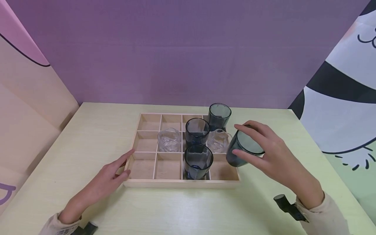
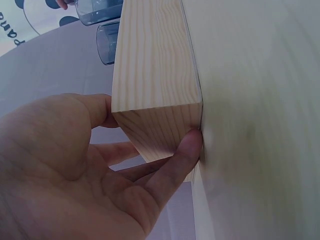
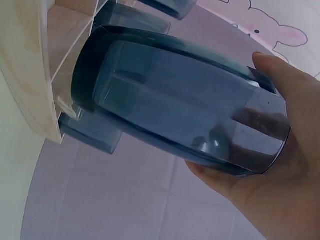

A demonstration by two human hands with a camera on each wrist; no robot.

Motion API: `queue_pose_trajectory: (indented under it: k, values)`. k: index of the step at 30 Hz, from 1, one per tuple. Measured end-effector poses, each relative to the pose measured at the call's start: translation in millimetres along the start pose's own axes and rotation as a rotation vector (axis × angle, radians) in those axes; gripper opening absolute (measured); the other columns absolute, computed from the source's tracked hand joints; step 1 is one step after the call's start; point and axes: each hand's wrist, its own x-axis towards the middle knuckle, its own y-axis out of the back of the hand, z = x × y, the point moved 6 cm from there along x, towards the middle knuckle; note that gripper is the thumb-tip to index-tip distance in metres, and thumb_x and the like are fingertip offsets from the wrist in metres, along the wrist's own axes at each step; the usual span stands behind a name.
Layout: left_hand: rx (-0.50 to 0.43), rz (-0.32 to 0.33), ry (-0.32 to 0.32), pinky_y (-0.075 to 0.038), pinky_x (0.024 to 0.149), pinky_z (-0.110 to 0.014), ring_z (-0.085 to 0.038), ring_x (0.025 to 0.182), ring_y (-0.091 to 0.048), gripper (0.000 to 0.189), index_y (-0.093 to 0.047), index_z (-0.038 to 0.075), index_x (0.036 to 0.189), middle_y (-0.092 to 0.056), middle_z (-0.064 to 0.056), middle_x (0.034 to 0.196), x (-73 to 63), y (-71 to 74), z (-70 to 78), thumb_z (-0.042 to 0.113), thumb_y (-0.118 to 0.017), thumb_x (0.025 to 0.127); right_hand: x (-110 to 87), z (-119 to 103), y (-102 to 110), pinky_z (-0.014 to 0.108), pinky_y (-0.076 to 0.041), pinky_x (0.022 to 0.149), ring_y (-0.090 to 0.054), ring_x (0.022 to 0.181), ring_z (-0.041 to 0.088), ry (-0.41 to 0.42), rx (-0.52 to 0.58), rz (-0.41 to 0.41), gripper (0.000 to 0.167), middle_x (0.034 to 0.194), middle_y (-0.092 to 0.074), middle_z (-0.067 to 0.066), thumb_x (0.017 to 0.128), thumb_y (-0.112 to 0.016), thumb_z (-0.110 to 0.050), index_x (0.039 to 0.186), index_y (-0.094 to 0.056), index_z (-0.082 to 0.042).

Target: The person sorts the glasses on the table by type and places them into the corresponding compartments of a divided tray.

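Note:
My right hand [image 1: 273, 150] grips a smoky blue drinking glass [image 3: 175, 105] near its rim, thumb on one side and fingers on the other. The glass leans, its base over the right wall of a divided wooden box [image 1: 182, 184], by the front right compartment. My left hand [image 1: 107, 179] touches the box's left wall near the front corner; in the left wrist view its fingertips [image 2: 189, 145] lie along the wood. Similar blue glasses stand in the third column's middle [image 1: 197, 130] and front [image 1: 198, 163] compartments, and another glass [image 1: 219, 117] at the back right.
Two clear, wavy-sided vessels sit in the middle row: one vessel [image 1: 169, 140] in the second column, another vessel [image 1: 218, 142] in the fourth. The box rests on a pale wooden table [image 1: 182, 212]. A purple panel [image 1: 176, 55] rises behind the table.

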Motion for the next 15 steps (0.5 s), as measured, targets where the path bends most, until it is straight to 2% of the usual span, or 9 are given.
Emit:
queue_pose_trajectory:
  k: [1,3,5,6,8,15]
  values:
    - [-0.002,0.002,0.000,-0.035,0.048,-0.024,0.001,0.044,-0.024,0.062,-0.030,0.015,0.158,-0.049,0.004,0.072,-0.1,0.1,0.4,0.012,-0.055,0.101,-0.1,-1.1,-1.5,0.023,-0.039,0.097,-0.048,0.126,0.022,0.003,-0.001,-0.005,0.072,0.137,-0.053,0.006,0.077,-0.086,-0.017,0.143,-0.056,-0.019]
    - [-0.011,0.003,-0.006,-0.036,0.048,-0.024,0.001,0.044,-0.024,0.062,-0.030,0.015,0.158,-0.064,-0.010,0.098,-0.5,0.1,1.1,0.012,-0.055,0.101,-0.2,-2.7,-4.2,0.026,-0.040,0.098,-0.048,0.126,0.022,0.010,0.003,-0.013,0.072,0.136,-0.053,0.006,0.077,-0.085,-0.017,0.143,-0.055,-0.019]
    - [-0.017,0.004,-0.007,-0.036,0.047,-0.024,0.001,0.044,-0.023,0.062,-0.030,0.014,0.158,-0.058,-0.020,0.131,-0.5,0.3,1.5,0.012,-0.055,0.101,-0.4,-4.6,-7.2,0.030,-0.041,0.098,-0.048,0.127,0.022,0.017,0.008,-0.021,0.072,0.137,-0.053,0.006,0.077,-0.085,-0.017,0.143,-0.055,-0.019]
    - [-0.019,0.004,-0.008,-0.036,0.047,-0.024,0.001,0.044,-0.023,0.062,-0.030,0.014,0.158,-0.053,-0.021,0.139,-0.5,0.4,1.5,0.012,-0.055,0.101,-0.4,-5.4,-8.6,0.032,-0.041,0.098,-0.048,0.126,0.022,0.020,0.011,-0.025,0.072,0.137,-0.053,0.007,0.077,-0.085,-0.017,0.143,-0.055,-0.018]
    - [-0.022,0.002,-0.008,-0.036,0.046,-0.024,0.001,0.044,-0.023,0.062,-0.030,0.013,0.158,-0.047,-0.023,0.146,-0.3,0.1,1.0,0.012,-0.055,0.101,-0.5,-7.2,-11.3,0.033,-0.041,0.099,-0.048,0.127,0.022,0.026,0.020,-0.032,0.072,0.137,-0.052,0.007,0.078,-0.085,-0.018,0.143,-0.055,-0.019]
    - [-0.029,-0.002,-0.001,-0.037,0.046,-0.025,0.001,0.043,-0.023,0.063,-0.029,0.014,0.158,-0.042,-0.025,0.151,-0.3,-0.1,0.7,0.012,-0.055,0.101,0.2,-12.5,-23.0,0.046,-0.044,0.097,-0.047,0.128,0.021,0.032,0.049,-0.075,0.069,0.139,-0.050,0.004,0.081,-0.083,-0.021,0.144,-0.054,-0.020]
